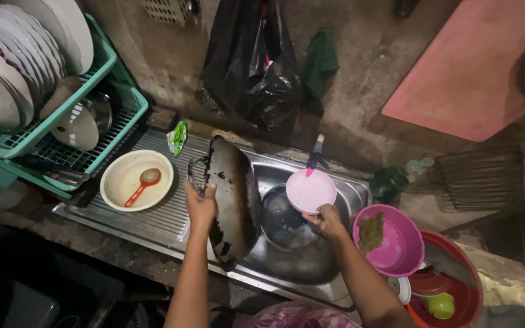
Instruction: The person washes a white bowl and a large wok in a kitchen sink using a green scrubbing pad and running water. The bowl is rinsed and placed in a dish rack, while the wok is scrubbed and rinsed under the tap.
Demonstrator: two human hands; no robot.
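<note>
Sink: I saw a steel sink (341, 191) with a ribbed draining board on its left side, set against a rough wall.
Dish rack: a green plastic rack (101, 67) stood at the far left, holding white plates on edge above and a metal lid below.
Pink board: a large pink board (463, 67) leaned on the wall at the upper right.
Black bag: a black plastic bag (253, 67) hung on the wall above the sink, with a dark green cloth (318, 61) just beside it.
Wok: the blackened wok (233, 197) stood tilted on its edge over the left rim of the basin, its dark inside turned toward the basin.
Red tub: a red tub (466, 273) sat at the lower right with a small green cup (442, 304) inside it.
Pink basin: a pink basin (405, 249) rested just right of the sink, touching the red tub, with a greenish scrubbing pad (370, 231) in it.
Cream bowl: a cream bowl (136, 180) sat on the draining board with a red ladle (142, 185) lying in it.
Pink bowl: the small pink bowl (310, 191) was held tipped over the basin, just below the tap (315, 155).
Left hand: my left hand (200, 206) gripped the wok's near rim, fingers curled tight around the edge.
Right hand: my right hand (326, 220) held the pink bowl from below, fingers pinching its lower rim.
</note>
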